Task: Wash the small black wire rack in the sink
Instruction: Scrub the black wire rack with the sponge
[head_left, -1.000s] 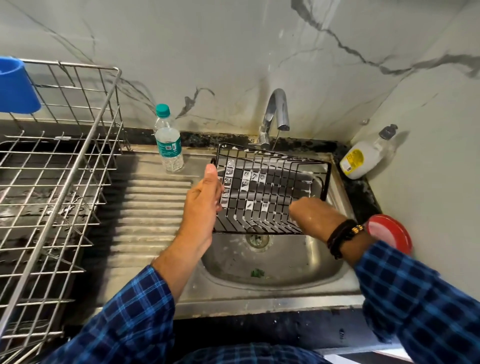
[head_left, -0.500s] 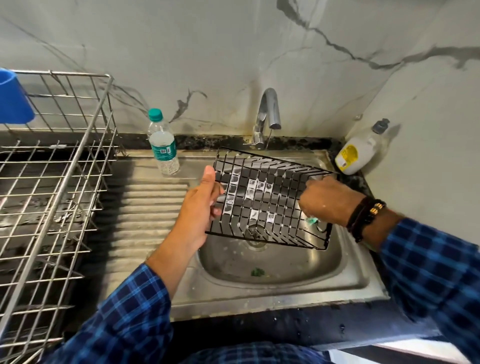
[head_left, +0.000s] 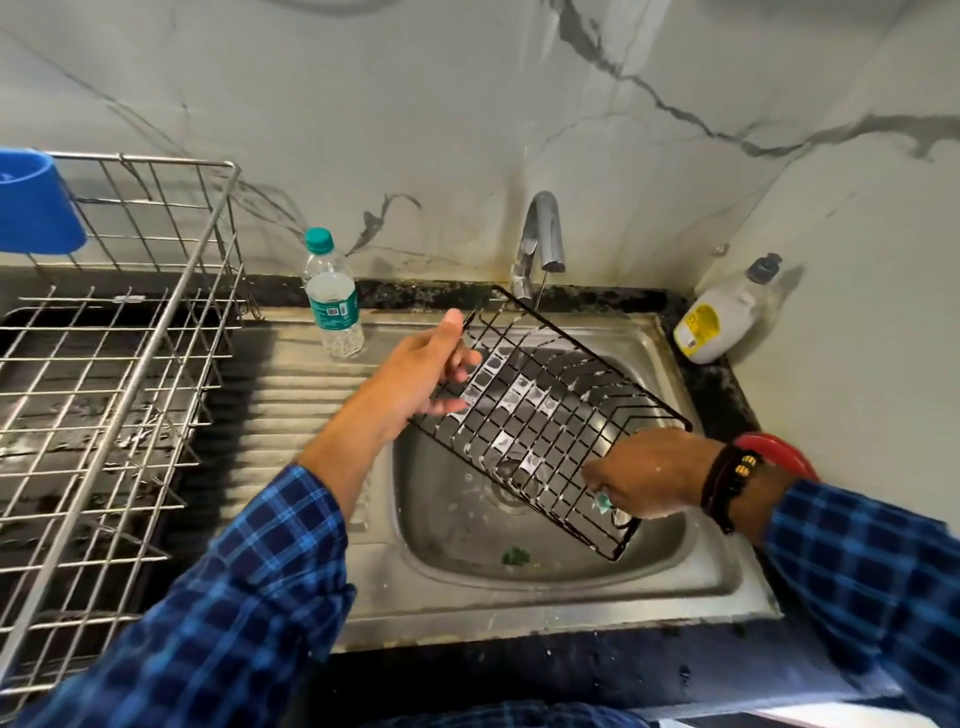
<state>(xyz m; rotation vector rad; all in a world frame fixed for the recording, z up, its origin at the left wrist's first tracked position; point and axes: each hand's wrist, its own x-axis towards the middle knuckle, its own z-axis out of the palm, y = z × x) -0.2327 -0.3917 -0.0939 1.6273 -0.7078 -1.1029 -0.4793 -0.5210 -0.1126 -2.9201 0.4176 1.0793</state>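
The small black wire rack (head_left: 550, 410) hangs tilted over the steel sink (head_left: 457, 525), soapy film filling some of its squares. My left hand (head_left: 426, 379) grips its upper left edge, thumb on top and fingers behind the wires. My right hand (head_left: 644, 475) is at the rack's lower right corner, fingers curled around a small green scrubber that presses against the wires. The tap (head_left: 540, 239) stands just behind the rack; I cannot tell whether water runs.
A large steel dish rack (head_left: 104, 395) with a blue cup (head_left: 36, 202) fills the left. A water bottle (head_left: 332, 301) stands on the ribbed drainboard (head_left: 301, 410). A soap bottle (head_left: 722, 317) and a red lid (head_left: 779, 457) are in the right corner.
The rack has turned clockwise and tipped, its right end dropping toward the sink's near right. My right hand moved down along it with the scrubber; my left hand kept its grip.
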